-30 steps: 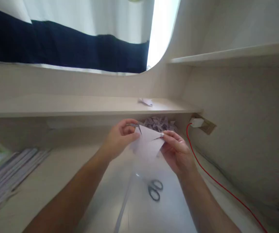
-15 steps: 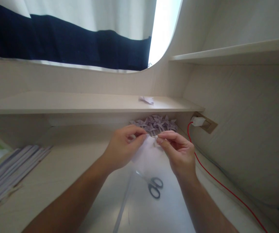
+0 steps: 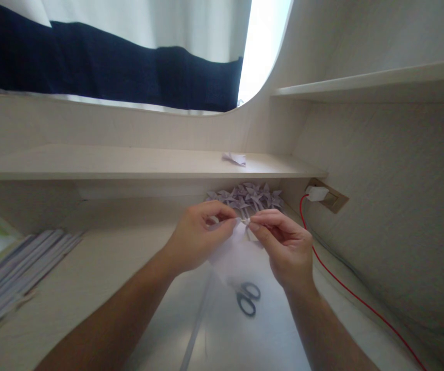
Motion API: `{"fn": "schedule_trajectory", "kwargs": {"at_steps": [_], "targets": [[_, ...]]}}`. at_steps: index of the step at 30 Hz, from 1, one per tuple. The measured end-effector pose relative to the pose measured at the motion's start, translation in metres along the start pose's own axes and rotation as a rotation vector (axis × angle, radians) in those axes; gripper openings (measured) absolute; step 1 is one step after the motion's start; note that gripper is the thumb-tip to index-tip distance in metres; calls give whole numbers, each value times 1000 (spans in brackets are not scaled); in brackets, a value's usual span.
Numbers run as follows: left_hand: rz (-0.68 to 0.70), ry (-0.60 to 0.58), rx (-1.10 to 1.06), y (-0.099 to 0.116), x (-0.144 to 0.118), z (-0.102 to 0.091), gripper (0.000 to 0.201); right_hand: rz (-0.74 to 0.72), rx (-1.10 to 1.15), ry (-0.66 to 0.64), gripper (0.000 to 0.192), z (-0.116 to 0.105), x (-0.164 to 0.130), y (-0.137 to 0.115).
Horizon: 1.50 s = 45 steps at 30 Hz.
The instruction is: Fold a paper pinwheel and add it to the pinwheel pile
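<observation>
Paper [image 3: 234, 253]: held above the tabletop [image 3: 90, 268] middle, over the scissors [image 3: 248, 299]; judged light, thin, easily creased; best taken at corners or folded edges.
Left hand [image 3: 196, 237]: closed, top corner pinched between thumb and fingertips.
Right hand [image 3: 285, 245]: closed likewise, same point pinched, fingertips nearly meeting the left's.
Folded pieces [image 3: 247, 196]: piled at rear edge.

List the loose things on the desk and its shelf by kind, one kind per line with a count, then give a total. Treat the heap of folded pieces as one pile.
Paper sheet, pinched between left hand and right hand: 1
Scissors: 1
Pile of folded purple paper pieces: 1
Folded piece on the shelf: 1
Stack of papers at left: 1
Red cable: 1
Total: 6
</observation>
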State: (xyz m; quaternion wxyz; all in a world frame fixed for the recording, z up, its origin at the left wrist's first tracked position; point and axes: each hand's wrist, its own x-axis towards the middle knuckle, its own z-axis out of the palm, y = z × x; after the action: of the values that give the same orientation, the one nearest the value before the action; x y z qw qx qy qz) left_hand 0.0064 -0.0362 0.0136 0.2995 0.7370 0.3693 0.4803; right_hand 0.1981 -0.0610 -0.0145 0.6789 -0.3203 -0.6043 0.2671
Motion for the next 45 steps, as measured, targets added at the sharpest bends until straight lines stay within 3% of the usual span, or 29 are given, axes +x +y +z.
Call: {"fn": "schedule_trajectory", "kwargs": {"at_steps": [10, 18, 31, 38, 45], "targets": [[71, -19, 7, 3, 1, -3, 15, -8, -30, 1, 17, -1, -1, 2], [50, -24, 21, 1, 0, -3, 12, -3, -91, -15, 10, -2, -3, 0], [93, -109, 44, 6, 2, -10, 10, -23, -201, -163, 11, -11, 2, -8], [28, -169, 17, 3, 0, -10, 11, 116, -136, -244, 5, -13, 4, -7], [-100, -205, -94, 7, 2, -13, 14, 367, 102, -213, 9, -10, 11, -1]]}}
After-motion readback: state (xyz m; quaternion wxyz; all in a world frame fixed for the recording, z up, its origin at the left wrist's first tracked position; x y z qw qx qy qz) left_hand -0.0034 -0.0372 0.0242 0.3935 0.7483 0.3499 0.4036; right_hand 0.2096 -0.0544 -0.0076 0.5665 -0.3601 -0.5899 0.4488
